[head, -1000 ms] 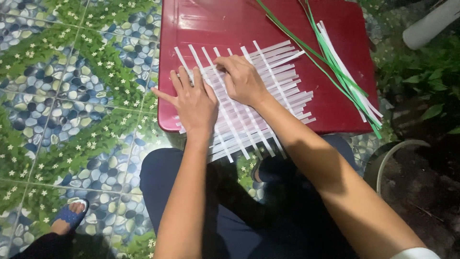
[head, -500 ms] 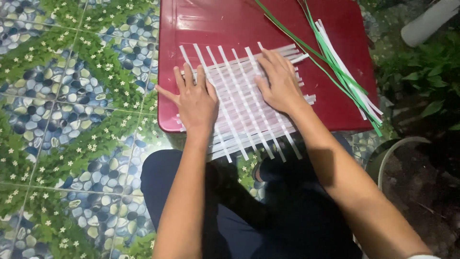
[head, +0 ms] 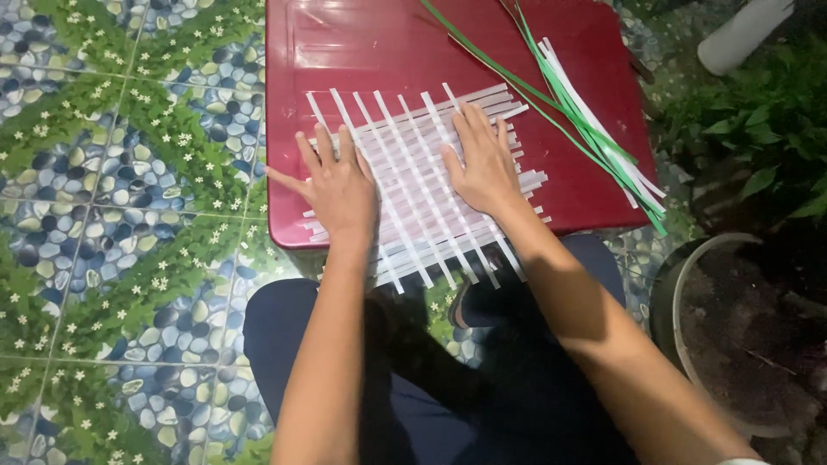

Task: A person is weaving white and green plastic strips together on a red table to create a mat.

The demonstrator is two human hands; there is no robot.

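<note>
Flat palms (head: pixel 340 185) on woven strips (head: pixel 413 185), apparently overhanging.

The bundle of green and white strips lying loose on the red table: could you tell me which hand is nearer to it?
Right. The right hand lies flat on the woven mat, just short of the loose bundle; the left hand presses the mat's far side, farther away.

Bare forearms, dark navy trousers (head: pixel 284 344).

No packages, labels, signs, screens visible (anywhere in view).
</note>
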